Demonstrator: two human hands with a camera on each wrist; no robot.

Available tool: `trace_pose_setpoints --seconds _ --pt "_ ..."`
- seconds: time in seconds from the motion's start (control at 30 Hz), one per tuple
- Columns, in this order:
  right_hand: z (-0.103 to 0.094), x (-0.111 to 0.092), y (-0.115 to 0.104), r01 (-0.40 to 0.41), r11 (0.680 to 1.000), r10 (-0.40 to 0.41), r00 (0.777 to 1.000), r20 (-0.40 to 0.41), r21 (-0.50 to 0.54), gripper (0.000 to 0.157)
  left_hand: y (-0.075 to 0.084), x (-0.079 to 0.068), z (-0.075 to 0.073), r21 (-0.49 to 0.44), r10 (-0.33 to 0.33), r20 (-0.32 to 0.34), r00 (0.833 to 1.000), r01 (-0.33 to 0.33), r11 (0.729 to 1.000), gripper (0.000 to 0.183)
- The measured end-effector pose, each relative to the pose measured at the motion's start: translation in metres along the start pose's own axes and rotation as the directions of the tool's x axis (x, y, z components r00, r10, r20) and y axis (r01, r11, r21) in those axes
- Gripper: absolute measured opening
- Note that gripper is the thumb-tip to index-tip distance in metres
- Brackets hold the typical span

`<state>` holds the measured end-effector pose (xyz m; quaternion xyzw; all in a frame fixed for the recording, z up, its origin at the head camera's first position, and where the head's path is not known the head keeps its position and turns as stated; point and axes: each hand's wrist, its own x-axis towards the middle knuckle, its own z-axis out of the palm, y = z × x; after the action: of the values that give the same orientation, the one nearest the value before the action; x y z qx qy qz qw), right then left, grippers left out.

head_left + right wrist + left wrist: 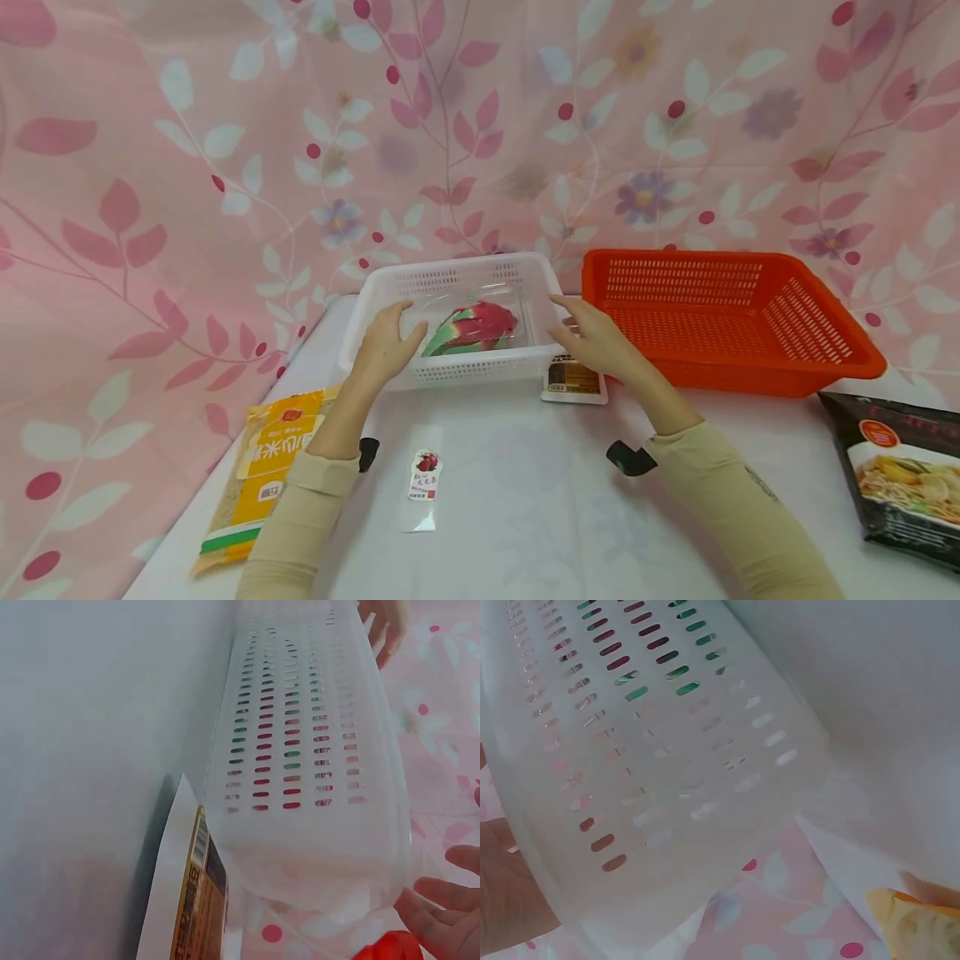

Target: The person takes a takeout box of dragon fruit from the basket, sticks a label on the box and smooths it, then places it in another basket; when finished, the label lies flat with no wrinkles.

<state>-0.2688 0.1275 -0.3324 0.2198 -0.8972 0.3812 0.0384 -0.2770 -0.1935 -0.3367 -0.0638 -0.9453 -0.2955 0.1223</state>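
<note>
A white plastic basket (450, 364) with slotted walls stands at the back of the table. Inside it lies a red and green dragon fruit (480, 323) in a clear plastic box (525, 312). My left hand (384, 343) is over the basket's left end, thumb and fingers spread apart. At the right end, my right hand (596, 333) reaches toward the rim with loosely extended fingers. The right wrist view has these fingers (450, 889) right beside the basket's corner. Part of the left hand (510, 900) is hidden behind the basket wall in the left wrist view.
An orange-red basket (720, 367) stands on the right, with a black noodle packet (900, 475) before it. A small brown-and-white packet (573, 382) lies between the baskets. A yellow bag (277, 450) is at left. A dragon fruit label (425, 475) on a clear strip lies in front.
</note>
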Motion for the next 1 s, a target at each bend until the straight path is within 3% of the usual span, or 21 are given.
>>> trace_pose_setpoints --seconds 0.17,0.37,0.67,1.0 --pt "0.006 0.016 -0.004 -0.059 0.993 0.053 0.997 0.058 0.104 0.054 -0.009 0.007 0.002 0.001 -0.027 -0.003 1.0 0.027 1.0 0.058" --pt "0.015 0.033 -0.01 -0.071 0.988 0.059 0.994 0.091 0.139 0.053 -0.015 0.013 0.0 -0.032 -0.04 0.02 0.999 0.041 0.999 0.058" --pt "0.031 0.06 -0.011 -0.054 0.998 0.048 0.991 0.121 0.045 0.055 -0.018 0.021 0.005 -0.027 -0.107 0.085 0.991 0.11 0.994 0.065" --pt "0.047 0.079 -0.005 -0.029 0.999 0.032 0.984 0.175 -0.021 0.056 -0.021 0.026 0.006 -0.054 -0.114 0.185 0.976 0.126 0.991 0.063"
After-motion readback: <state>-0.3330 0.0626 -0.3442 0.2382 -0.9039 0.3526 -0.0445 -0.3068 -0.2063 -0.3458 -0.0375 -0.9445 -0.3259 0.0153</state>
